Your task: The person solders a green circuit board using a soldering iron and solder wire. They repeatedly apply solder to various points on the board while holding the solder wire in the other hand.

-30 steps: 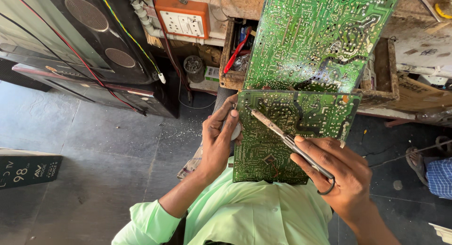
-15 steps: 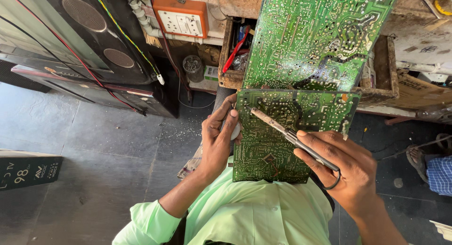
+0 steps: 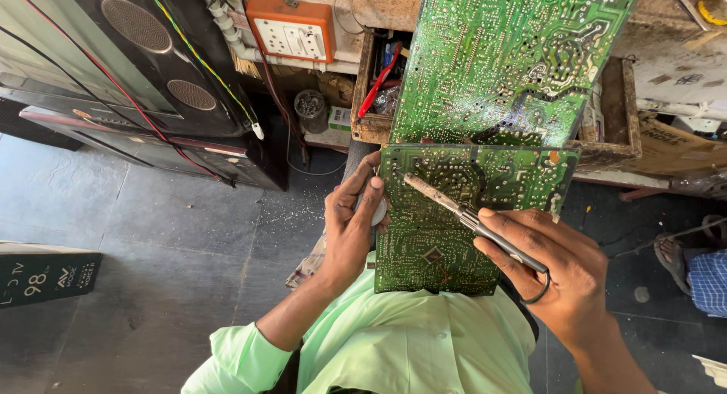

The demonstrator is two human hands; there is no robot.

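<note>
overhead, orange socket box (image 3: 292,29); left hand (image 3: 353,220) gripping green circuit board (image 3: 454,212), right hand (image 3: 556,269) clenching soldering iron (image 3: 462,211).

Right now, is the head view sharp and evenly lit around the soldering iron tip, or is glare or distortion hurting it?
Head view: soldering iron and lower circuit board sharp, evenly daylit, no glare; wide-angle bending at edges; brighter top right.

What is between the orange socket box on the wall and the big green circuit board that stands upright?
In the head view, an open wooden drawer lies between the orange socket box and the upright circuit board; a red-handled tool sticks out of it.
</note>
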